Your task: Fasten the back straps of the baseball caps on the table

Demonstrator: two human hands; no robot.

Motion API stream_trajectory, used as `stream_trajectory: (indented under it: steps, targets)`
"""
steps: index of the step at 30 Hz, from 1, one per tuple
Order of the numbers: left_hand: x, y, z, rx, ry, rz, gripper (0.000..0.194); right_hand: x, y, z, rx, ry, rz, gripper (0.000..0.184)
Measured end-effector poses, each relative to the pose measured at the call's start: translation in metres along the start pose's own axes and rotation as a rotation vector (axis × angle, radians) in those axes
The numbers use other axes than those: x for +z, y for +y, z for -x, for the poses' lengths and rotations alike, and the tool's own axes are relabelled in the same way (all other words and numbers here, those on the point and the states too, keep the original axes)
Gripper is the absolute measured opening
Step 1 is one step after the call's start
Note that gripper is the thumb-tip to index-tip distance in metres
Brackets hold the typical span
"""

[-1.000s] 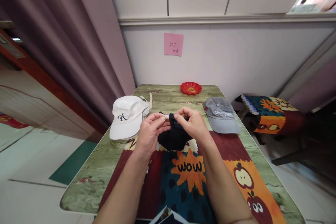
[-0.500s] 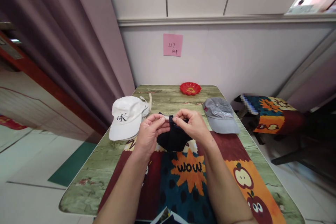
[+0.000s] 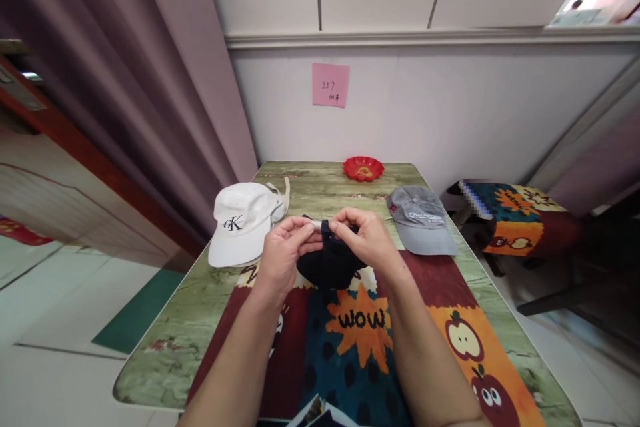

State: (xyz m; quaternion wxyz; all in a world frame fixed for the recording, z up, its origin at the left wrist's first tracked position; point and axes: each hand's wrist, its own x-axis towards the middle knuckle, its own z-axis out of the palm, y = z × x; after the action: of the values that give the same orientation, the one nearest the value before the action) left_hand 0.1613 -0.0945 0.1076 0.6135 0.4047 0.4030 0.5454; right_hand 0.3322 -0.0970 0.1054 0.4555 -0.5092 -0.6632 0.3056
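Observation:
A dark navy cap (image 3: 327, 265) hangs between my two hands above the middle of the table. My left hand (image 3: 285, 255) pinches a pale strap end of the cap at its back. My right hand (image 3: 363, 235) has its fingers closed on the cap's back edge, close to the left hand's fingertips. A white cap (image 3: 241, 220) with a black logo lies on the table to the left of my hands. To their right lies a grey cap (image 3: 420, 217).
The green table (image 3: 170, 340) carries a bright cartoon mat (image 3: 360, 320) under my arms. A red dish (image 3: 363, 168) sits at the far edge by the wall, under a pink note (image 3: 331, 85). A stool with a patterned cushion (image 3: 520, 220) stands at the right.
The dark cap has dropped slightly lower between my hands. My fingers have shifted a little on the strap; nothing else moved.

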Motion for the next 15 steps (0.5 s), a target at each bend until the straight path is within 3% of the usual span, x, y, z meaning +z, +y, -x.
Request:
stream_trajectory:
  steps: [15]
  targets:
    - [0.0011,0.0005,-0.0016,0.008,0.030,-0.019,0.031,0.0001,0.0049,-0.0029,0.016,0.019,-0.120,0.011]
